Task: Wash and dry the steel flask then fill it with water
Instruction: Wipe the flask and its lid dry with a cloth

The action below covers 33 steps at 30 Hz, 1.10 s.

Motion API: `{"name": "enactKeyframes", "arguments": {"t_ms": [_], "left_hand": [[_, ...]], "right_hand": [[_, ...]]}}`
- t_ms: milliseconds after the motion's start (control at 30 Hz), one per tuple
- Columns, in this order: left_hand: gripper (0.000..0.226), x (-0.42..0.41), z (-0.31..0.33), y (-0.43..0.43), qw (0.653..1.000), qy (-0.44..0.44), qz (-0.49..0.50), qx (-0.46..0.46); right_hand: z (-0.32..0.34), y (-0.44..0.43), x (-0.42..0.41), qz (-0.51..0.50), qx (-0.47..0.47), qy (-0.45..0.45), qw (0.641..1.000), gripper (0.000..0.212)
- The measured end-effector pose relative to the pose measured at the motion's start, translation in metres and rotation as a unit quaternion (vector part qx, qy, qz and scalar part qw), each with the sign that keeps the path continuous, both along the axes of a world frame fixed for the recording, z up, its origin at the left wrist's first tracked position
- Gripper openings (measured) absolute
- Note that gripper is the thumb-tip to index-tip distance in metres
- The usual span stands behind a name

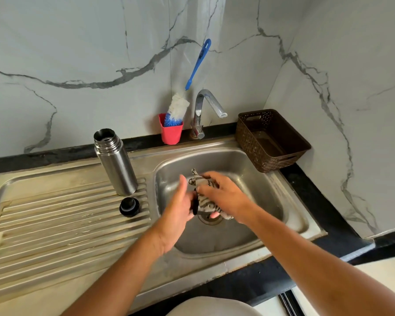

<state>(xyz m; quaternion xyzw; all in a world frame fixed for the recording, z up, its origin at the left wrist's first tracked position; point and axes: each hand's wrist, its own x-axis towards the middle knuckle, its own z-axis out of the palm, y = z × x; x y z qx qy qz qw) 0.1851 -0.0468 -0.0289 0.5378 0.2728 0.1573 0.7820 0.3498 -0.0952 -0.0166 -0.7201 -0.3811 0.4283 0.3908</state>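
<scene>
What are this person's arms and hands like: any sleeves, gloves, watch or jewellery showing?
The left forearm and right forearm are bare up to the frame edge, with no sleeve showing. The left hand and right hand wear no gloves. No watch, bracelet or ring shows on the parts in view.

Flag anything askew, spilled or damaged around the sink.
Nothing spilled or broken. The ribbed steel drainboard looks yellow-stained. The long blue-handled bottle brush stands in a small red cup, leaning toward the wall, top-heavy. The open steel flask stands upright, black stopper beside it.
</scene>
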Motion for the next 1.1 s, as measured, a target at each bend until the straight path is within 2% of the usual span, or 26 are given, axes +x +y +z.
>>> {"name": "enactKeyframes", "arguments": {"t_ms": [33, 67, 100, 133, 200, 233, 300, 367, 433, 467, 500, 533, 567, 600, 633, 700, 767, 800, 867, 933, 967, 1033, 1100], "left_hand": [[0.096, -0.001, 0.002, 0.007, 0.996, -0.011, 0.002, -0.09], [0.106, -0.002, 0.005, 0.013, 0.986, -0.026, 0.009, -0.164], [0.112, -0.002, 0.007, 0.016, 0.978, -0.042, 0.01, -0.205], [0.115, -0.001, 0.007, 0.017, 0.977, -0.045, 0.005, -0.207], [0.113, 0.003, 0.004, 0.008, 0.986, -0.012, 0.006, -0.164], [0.109, 0.005, 0.002, 0.002, 0.992, 0.01, 0.013, -0.125], [0.099, 0.007, -0.003, -0.009, 0.999, 0.027, 0.014, -0.041], [0.085, 0.008, -0.003, -0.016, 0.999, 0.023, 0.005, 0.041], [0.071, 0.009, 0.001, -0.014, 0.997, 0.024, -0.022, 0.064], [0.072, 0.01, 0.004, -0.009, 0.998, 0.024, -0.032, 0.052], [0.079, 0.01, 0.005, -0.002, 0.999, 0.022, -0.029, 0.026], [0.091, 0.01, 0.005, 0.006, 0.999, 0.02, -0.023, -0.03], [0.104, 0.009, 0.005, 0.012, 0.995, 0.013, -0.015, -0.102], [0.112, 0.008, 0.007, 0.016, 0.988, -0.001, -0.005, -0.154], [0.115, 0.008, 0.006, 0.016, 0.986, -0.009, 0.007, -0.166], [0.113, 0.012, 0.002, 0.009, 0.989, 0.0, 0.036, -0.14], [0.11, 0.016, -0.002, -0.002, 0.994, 0.022, 0.06, -0.087], [0.109, 0.018, -0.006, -0.007, 0.995, 0.022, 0.067, -0.066], [0.107, 0.019, -0.009, -0.01, 0.997, -0.003, 0.066, -0.027], [0.104, 0.019, -0.007, -0.01, 0.996, -0.04, 0.074, -0.01], [0.105, 0.02, -0.004, -0.009, 0.995, -0.057, 0.08, -0.013], [0.107, 0.025, 0.002, -0.009, 0.992, -0.087, 0.089, -0.027], [0.106, 0.028, 0.002, -0.006, 0.986, -0.108, 0.114, -0.05]], "right_hand": [[-0.008, -0.004, -0.003, 0.032, 0.061, -0.124, 0.99, 0.041], [-0.017, -0.009, -0.008, 0.076, 0.113, -0.232, 0.963, 0.05], [-0.025, -0.014, -0.013, 0.114, 0.148, -0.3, 0.935, 0.055], [-0.032, -0.018, -0.018, 0.131, 0.161, -0.328, 0.922, 0.056], [-0.039, -0.023, -0.028, 0.115, 0.135, -0.322, 0.93, 0.047], [-0.034, -0.021, -0.03, 0.085, 0.095, -0.275, 0.953, 0.039], [-0.017, -0.005, -0.02, 0.009, -0.043, -0.07, 0.997, 0.026], [0.003, 0.005, -0.003, -0.012, -0.185, 0.12, 0.975, 0.033], [0.011, 0.006, 0.006, -0.024, -0.192, 0.167, 0.967, 0.034], [0.008, 0.006, 0.007, -0.032, -0.148, 0.135, 0.979, 0.029], [0.0, 0.004, 0.006, -0.023, -0.077, 0.052, 0.995, 0.026], [-0.009, -0.002, 0.003, 0.009, 0.005, -0.075, 0.997, 0.028], [-0.018, -0.008, -0.004, 0.057, 0.074, -0.205, 0.974, 0.037], [-0.027, -0.016, -0.012, 0.097, 0.121, -0.295, 0.943, 0.046], [-0.036, -0.022, -0.019, 0.117, 0.145, -0.34, 0.922, 0.052], [-0.048, -0.028, -0.028, 0.11, 0.143, -0.349, 0.92, 0.054], [-0.046, -0.025, -0.033, 0.08, 0.107, -0.302, 0.944, 0.046], [-0.036, -0.019, -0.032, 0.051, 0.074, -0.245, 0.965, 0.037], [-0.01, -0.002, -0.019, -0.029, 0.001, -0.032, 0.999, 0.016], [0.009, 0.008, -0.004, -0.086, -0.083, 0.195, 0.974, 0.019], [0.014, 0.01, 0.002, -0.098, -0.095, 0.271, 0.953, 0.024], [0.011, 0.015, 0.002, -0.148, -0.079, 0.348, 0.922, 0.036], [-0.005, 0.019, -0.013, -0.207, -0.028, 0.357, 0.91, 0.041]]}}
